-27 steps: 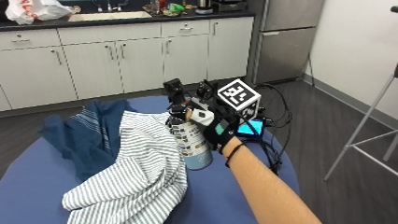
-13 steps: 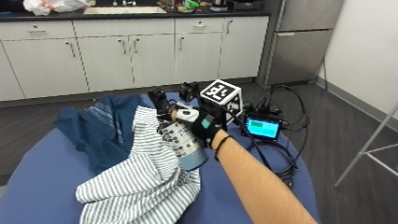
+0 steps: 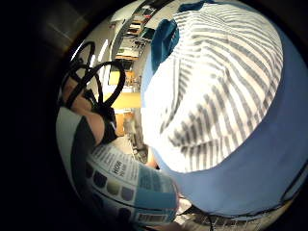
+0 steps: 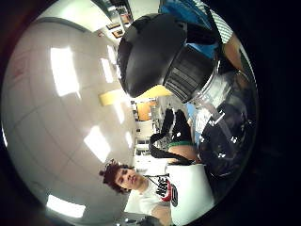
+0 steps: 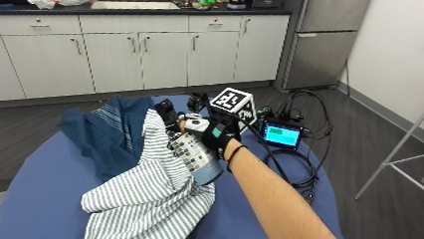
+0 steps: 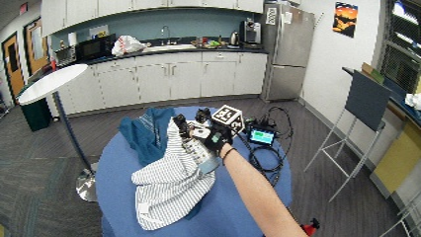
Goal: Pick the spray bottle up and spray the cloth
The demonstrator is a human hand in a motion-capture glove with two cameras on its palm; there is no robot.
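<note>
My gloved right hand (image 5: 215,134) grips the spray bottle (image 5: 197,158) round its neck. The bottle is clear, with a blue and white label (image 3: 130,187) and a black spray head (image 5: 165,110). It is tilted, the head leaning over the striped grey-and-white cloth (image 5: 142,196), which lies crumpled on the blue round table (image 5: 40,199). The bottle's base is by the cloth's edge; whether it touches the table is unclear. In the thumb side palm view the spray head (image 4: 150,52) fills much of the picture. The wide view shows the hand (image 6: 214,136) over the striped cloth (image 6: 164,182).
A dark blue cloth (image 5: 106,129) lies beyond the striped one, at the table's far side. A small device with a lit screen (image 5: 281,134) and black cables (image 5: 291,164) sit on the table to the right of the hand. Cabinets and a fridge stand behind.
The hand has tipped the bottle from upright to leaning, its head toward the striped cloth. The outside camera has shifted as well.
</note>
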